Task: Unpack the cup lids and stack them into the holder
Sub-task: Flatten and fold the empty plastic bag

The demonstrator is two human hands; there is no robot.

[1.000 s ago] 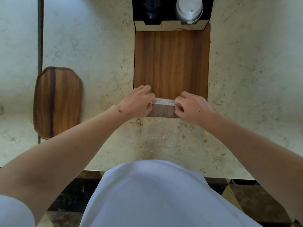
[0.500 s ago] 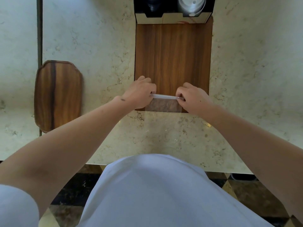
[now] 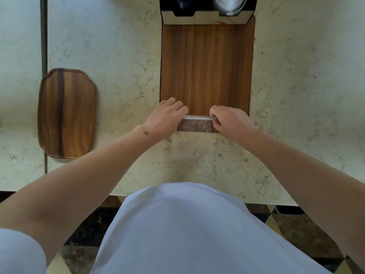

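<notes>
Lower centre of frame: left hand (image 3: 166,117) and right hand (image 3: 230,120) side by side at the near edge of a rectangular wooden board (image 3: 206,68). Both closed, fingers curled, pinching opposite ends of the top edge of a clear plastic bag (image 3: 197,124). Top edge of bag pulled taut between the two hands as a pale horizontal strip. Body of bag transparent, draped downward over the board edge onto the marble counter (image 3: 118,56), with faint crinkles and glints visible in the lower centre just above the person's white shirt (image 3: 187,230). Contents of bag not discernible; no lid shape resolvable through the film.

Top centre of frame: holder (image 3: 205,16), a box with a dark interior and a pale front wall, standing at the far end of the board and cut off by the upper frame edge. Two compartments noted. Right compartment: stack of white cup lids (image 3: 229,4), partly cropped. Left compartment: dark items, kind not determinable.

Left of frame: wooden tray (image 3: 67,113) with rounded corners, lying flat on the counter, well apart from both hands. Dark vertical seam (image 3: 43,46) in the counter surface running past the tray's left edge.

Bottom of frame: dark patterned floor (image 3: 88,230) beyond the counter's near edge.
</notes>
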